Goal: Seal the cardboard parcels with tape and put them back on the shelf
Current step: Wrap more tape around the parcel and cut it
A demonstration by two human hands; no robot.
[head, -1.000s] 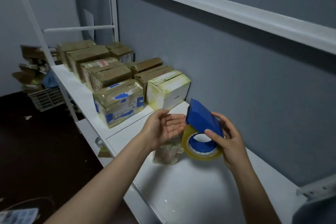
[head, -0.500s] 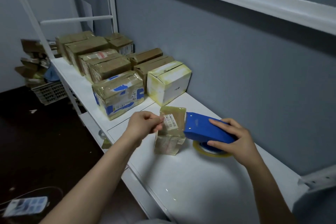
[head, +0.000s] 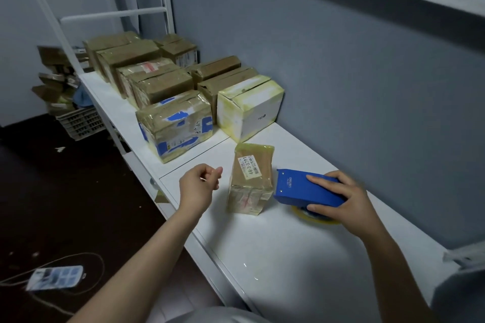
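Parcel (head: pixel 250 178), small and taped, stands upright on the white shelf (head: pixel 275 257) at frame centre, set back from the front edge with open surface below it. Right hand (head: pixel 346 202) grips the blue tape dispenser (head: pixel 301 189) just right of it. Left hand (head: pixel 199 186), just left, is clenched on nothing visible. Taped boxes (head: pixel 168 92) fill the upper left. Floor crate (head: pixel 78 120) at the left edge, contents unclear.

On the small parcel (head: pixel 250 181) standing mid-shelf, a white sticker (head: pixel 246 168) carries sideways digits: 46-3-32, the last figures unclear. At its 3 o'clock the blue tape dispenser (head: pixel 296 189) has pale brand lettering, too small to read. The white box (head: pixel 257 110) at 12 o'clock has a tiny dark logo, and the blue-printed parcel (head: pixel 175 126) at 11 o'clock a barcode label. Neither is legible.
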